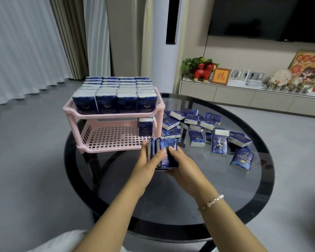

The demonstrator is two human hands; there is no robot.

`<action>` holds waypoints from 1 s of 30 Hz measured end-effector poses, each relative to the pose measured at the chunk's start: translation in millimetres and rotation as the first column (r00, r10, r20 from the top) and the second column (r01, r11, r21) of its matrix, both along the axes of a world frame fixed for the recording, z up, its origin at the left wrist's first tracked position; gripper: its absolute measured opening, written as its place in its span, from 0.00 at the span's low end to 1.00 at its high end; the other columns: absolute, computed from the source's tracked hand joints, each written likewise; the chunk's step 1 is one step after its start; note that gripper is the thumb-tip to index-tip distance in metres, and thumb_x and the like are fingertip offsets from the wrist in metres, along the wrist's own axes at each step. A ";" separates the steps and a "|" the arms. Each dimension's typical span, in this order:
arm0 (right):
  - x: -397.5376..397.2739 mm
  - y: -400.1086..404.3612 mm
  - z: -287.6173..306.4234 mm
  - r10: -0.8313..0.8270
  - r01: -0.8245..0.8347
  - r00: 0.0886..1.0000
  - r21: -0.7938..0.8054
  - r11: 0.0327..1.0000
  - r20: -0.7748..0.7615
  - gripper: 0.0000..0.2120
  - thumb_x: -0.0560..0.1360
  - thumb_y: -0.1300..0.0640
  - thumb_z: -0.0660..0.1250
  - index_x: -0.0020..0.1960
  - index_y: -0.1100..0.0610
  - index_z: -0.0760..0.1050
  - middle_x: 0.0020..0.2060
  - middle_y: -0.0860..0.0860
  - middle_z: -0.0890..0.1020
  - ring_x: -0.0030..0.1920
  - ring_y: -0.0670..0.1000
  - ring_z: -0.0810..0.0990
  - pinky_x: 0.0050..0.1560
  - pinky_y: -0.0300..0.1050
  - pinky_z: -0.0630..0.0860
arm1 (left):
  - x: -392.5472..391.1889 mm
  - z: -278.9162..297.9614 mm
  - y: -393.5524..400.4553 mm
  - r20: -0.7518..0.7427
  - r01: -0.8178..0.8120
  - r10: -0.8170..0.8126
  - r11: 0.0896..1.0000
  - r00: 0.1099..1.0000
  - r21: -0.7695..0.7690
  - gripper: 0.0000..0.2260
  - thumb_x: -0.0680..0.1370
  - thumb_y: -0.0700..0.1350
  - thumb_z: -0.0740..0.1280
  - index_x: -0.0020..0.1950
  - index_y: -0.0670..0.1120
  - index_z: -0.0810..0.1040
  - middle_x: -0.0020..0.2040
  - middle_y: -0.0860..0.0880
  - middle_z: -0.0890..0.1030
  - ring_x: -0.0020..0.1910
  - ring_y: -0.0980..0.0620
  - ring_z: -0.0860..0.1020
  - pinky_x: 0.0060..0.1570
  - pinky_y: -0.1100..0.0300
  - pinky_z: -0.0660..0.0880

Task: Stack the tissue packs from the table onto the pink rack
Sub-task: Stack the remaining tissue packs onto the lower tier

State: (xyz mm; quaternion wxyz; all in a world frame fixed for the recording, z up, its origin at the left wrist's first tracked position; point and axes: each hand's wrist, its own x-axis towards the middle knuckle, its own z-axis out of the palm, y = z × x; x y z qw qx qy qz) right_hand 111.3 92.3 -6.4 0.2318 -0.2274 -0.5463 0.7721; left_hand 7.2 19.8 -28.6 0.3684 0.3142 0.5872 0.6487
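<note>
The rack (115, 115) stands on the table's (216, 197) left — its upper shelf full of packs (115, 95), one pack (145, 126) below; loose packs (207, 131) lie right.

Red toy horse (204, 71) (beside plant (193, 63))

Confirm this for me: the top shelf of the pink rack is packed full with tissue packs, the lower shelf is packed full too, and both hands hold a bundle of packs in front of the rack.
One point is wrong. In the head view the lower shelf is nearly bare: only one pack stands there, at its right end. The rest holds: the pink rack has a full top shelf, and the left hand and right hand hold a bundle of packs before it.
</note>
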 end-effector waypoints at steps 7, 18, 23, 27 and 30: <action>5.9 30.7 -2.4 0.350 -0.350 0.937 0.076 0.934 0.011 0.30 0.68 0.66 0.68 0.69 0.56 0.66 0.62 0.56 0.78 0.62 0.55 0.77 0.62 0.50 0.74 | -27.9 3.5 -32.3 -0.126 0.206 -0.228 0.964 0.965 -0.168 0.50 0.64 0.58 0.75 0.77 0.61 0.47 0.71 0.61 0.67 0.70 0.60 0.66 0.73 0.54 0.60; 18.1 44.1 -11.3 0.317 -0.516 0.842 0.477 0.712 0.437 0.43 0.67 0.61 0.76 0.68 0.32 0.56 0.68 0.37 0.67 0.62 0.51 0.74 0.56 0.44 0.75 | -17.4 5.8 -46.9 -0.441 0.172 -0.502 0.782 0.744 -0.599 0.40 0.81 0.51 0.60 0.73 0.51 0.26 0.76 0.56 0.33 0.77 0.55 0.44 0.69 0.64 0.49; 18.6 46.4 -4.6 0.416 -0.546 0.827 0.368 0.753 0.378 0.41 0.68 0.72 0.71 0.69 0.41 0.59 0.68 0.39 0.68 0.67 0.47 0.72 0.63 0.55 0.73 | -13.2 7.4 -38.9 -0.419 0.213 -0.562 0.743 0.713 -0.634 0.39 0.81 0.52 0.58 0.73 0.50 0.27 0.73 0.54 0.26 0.76 0.54 0.37 0.76 0.55 0.45; 15.7 42.1 -1.9 0.389 -0.527 0.838 0.387 0.757 0.382 0.39 0.68 0.74 0.70 0.67 0.41 0.61 0.65 0.39 0.71 0.60 0.40 0.76 0.58 0.52 0.76 | -13.0 7.9 -37.6 -0.433 0.204 -0.552 0.753 0.713 -0.625 0.41 0.81 0.53 0.59 0.73 0.49 0.26 0.73 0.54 0.26 0.76 0.54 0.35 0.75 0.55 0.44; 18.4 37.5 2.2 0.380 -0.536 0.834 0.423 0.730 0.401 0.38 0.71 0.72 0.68 0.69 0.42 0.57 0.65 0.42 0.71 0.54 0.35 0.78 0.39 0.33 0.76 | -14.5 10.9 -39.8 -0.460 0.168 -0.502 0.788 0.733 -0.592 0.42 0.80 0.52 0.61 0.72 0.52 0.25 0.75 0.55 0.30 0.77 0.54 0.41 0.74 0.57 0.48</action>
